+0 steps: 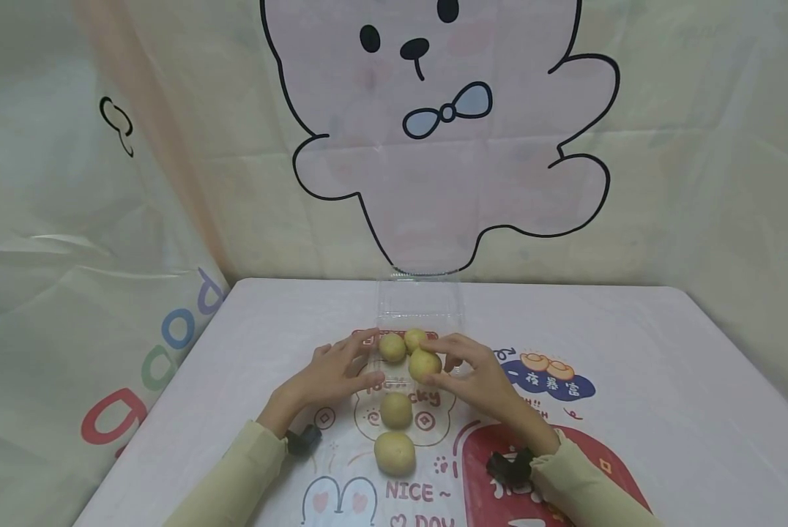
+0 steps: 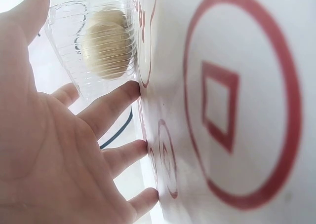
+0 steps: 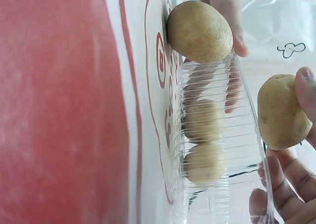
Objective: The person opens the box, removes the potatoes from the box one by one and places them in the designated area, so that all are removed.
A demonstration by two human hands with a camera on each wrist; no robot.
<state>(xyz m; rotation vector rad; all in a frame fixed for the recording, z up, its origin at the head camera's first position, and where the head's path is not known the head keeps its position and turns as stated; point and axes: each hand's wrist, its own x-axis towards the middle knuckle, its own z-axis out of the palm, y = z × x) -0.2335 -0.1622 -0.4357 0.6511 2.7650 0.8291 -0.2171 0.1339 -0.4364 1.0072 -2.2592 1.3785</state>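
Observation:
My right hand (image 1: 478, 375) pinches a yellow potato (image 1: 425, 365) between thumb and fingers, over a clear plastic box (image 3: 239, 130). Inside the box two more potatoes, a left one (image 1: 392, 348) and a right one (image 1: 415, 339), lie touching or nearly so, seen through the ribbed wall in both wrist views. At the box's left side is my left hand (image 1: 333, 375), fingers spread, with some fingertips (image 2: 133, 88) against the tabletop and the thumb near the box rim. Toward me, two loose potatoes, one farther (image 1: 395, 410) and one nearer (image 1: 395, 454), lie on the table in a line.
The box's clear lid (image 1: 420, 298) is folded back toward the table's far edge. Printed words and drawings cover the white tabletop (image 1: 288, 315), including a red patch (image 1: 480, 468) at right. A curtain with a bear drawing (image 1: 433, 176) hangs behind the table.

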